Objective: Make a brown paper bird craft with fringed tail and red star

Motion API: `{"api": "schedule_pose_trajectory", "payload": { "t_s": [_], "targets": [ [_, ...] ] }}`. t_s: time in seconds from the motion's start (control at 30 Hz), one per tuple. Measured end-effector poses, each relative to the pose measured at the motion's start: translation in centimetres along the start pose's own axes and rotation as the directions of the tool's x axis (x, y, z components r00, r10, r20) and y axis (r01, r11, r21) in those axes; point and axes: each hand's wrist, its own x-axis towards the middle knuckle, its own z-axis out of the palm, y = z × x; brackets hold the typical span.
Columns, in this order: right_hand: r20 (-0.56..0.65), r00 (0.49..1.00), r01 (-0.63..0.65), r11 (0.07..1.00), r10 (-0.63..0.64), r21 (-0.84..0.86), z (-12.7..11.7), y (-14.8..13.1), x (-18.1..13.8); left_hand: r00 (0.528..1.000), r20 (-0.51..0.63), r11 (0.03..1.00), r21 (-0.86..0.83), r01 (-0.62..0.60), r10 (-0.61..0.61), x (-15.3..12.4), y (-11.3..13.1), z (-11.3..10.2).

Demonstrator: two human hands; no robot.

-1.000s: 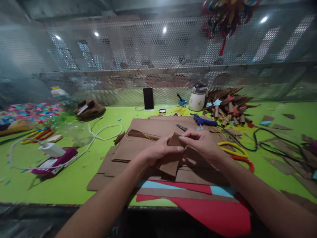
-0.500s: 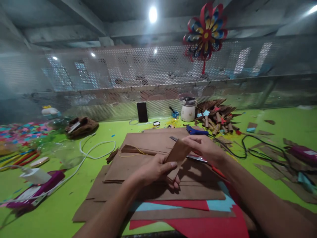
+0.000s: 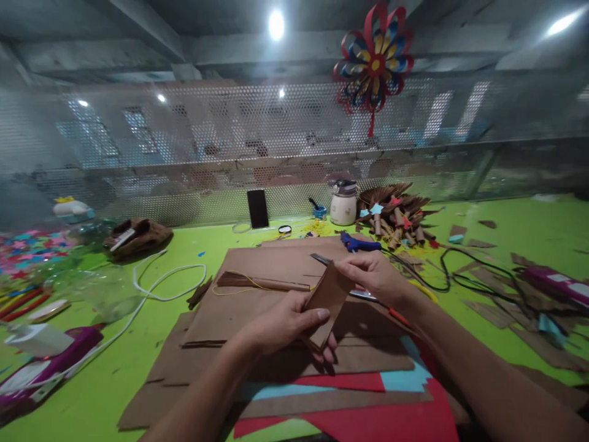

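Dim rm, harsh ceiling lt

Ceiling lamp (image 3: 277, 24) glares w/ halo, L of flower ornament (image 3: 375, 63); 2nd lamp (image 3: 565, 23) far R of it, streaky. Well below it, dk shadows under folded brown paper (image 3: 327, 310). Edges stretched, hazy.

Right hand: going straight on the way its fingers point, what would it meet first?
The brown paper piece that the right hand pinches; beyond it, perhaps the dark blade-like tip, though depth is unclear.

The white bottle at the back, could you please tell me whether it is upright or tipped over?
Upright: the white bottle stands on the green table, its dark lid on top.
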Motion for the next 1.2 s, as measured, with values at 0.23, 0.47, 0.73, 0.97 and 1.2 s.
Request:
{"api": "schedule_pose_trajectory", "payload": {
  "t_s": [0.23, 0.47, 0.73, 0.97, 1.2],
  "targets": [
    [-0.086, 0.993, -0.066, 0.990, 0.077, 0.124, 0.6, 0.0, 0.1, 0.999, -0.030, 1.000, 0.003, -0.026, 0.026, -0.3, 0.6, 0.8],
    [-0.145, 0.988, -0.028, 0.995, 0.042, 0.095, 0.9, 0.1, 0.0, 0.996, -0.081, 0.999, 0.038, -0.035, 0.038, -0.1, 0.4, 0.9],
    [-0.031, 0.999, -0.044, 0.999, 0.045, 0.017, 0.3, -0.2, 0.2, 0.994, -0.097, 0.999, 0.034, -0.039, 0.042, -0.1, 0.4, 0.6],
    [0.080, 0.994, -0.076, 0.996, 0.073, 0.035, -0.5, -0.5, 0.1, 0.995, -0.095, 0.999, 0.011, -0.031, 0.032, -0.5, 1.0, 0.3],
    [-0.042, 0.995, -0.092, 0.994, 0.095, 0.062, 0.2, 0.4, 0.3, 0.992, -0.085, 0.996, 0.028, -0.090, 0.092, -0.4, 0.7, 0.1]
  ]
}}
